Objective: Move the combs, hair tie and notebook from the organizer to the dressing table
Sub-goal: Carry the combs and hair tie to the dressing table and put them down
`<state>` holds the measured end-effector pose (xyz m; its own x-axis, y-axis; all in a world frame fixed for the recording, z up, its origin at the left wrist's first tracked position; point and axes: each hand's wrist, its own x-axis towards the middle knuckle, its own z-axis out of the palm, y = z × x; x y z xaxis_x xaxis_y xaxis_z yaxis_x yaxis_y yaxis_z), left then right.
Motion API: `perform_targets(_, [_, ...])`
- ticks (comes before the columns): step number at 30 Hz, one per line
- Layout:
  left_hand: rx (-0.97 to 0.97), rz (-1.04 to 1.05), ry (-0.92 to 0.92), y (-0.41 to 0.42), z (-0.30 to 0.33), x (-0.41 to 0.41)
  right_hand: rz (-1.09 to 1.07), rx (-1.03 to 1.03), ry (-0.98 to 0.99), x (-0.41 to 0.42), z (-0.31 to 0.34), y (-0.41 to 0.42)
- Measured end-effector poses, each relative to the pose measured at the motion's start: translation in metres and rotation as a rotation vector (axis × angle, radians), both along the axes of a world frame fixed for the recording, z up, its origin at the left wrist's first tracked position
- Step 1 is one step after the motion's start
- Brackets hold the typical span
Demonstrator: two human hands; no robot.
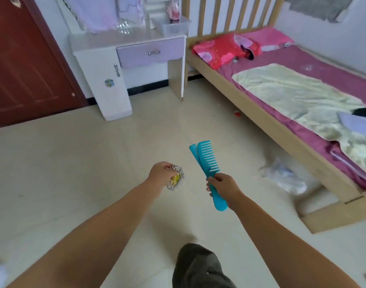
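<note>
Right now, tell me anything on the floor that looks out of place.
A crumpled clear plastic bag lies on the tiled floor beside the bed frame, and a small red scrap sits farther up by the same frame. Both look like stray litter. Nothing appears spilled.

No readable text anywhere here; the round sticker point(109, 82) on the dressing table point(107, 59) door may carry print, too blurred.
</note>
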<state>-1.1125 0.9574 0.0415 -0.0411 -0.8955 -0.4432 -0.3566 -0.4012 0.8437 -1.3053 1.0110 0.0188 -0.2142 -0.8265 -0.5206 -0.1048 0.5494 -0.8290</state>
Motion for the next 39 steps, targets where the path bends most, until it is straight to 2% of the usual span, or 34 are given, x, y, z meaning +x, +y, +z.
perform_targets(11, [-0.01, 0.244, -0.011, -0.282, 0.007, 0.05, 0.346, -0.048, 0.171, 0.05, 0.008, -0.344])
perform_targets(19, [-0.018, 0.227, 0.017, -0.534, 0.024, 0.096, 0.286, -0.095, 0.139, 0.095, 0.021, -0.594])
perform_targets(28, [-0.063, 0.131, -0.074, -0.798, 0.019, 0.087, 0.24, -0.035, 0.174, 0.087, 0.018, -0.836])
perform_targets(35, [-0.087, 0.237, -0.07, -0.993, 0.018, 0.09, 0.283, -0.005, 0.06, 0.08, 0.024, -1.047])
perform_targets(39, [-0.063, 0.291, -0.073, -1.077, 0.017, 0.106, 0.279, -0.001, 0.035, 0.094, 0.023, -1.149])
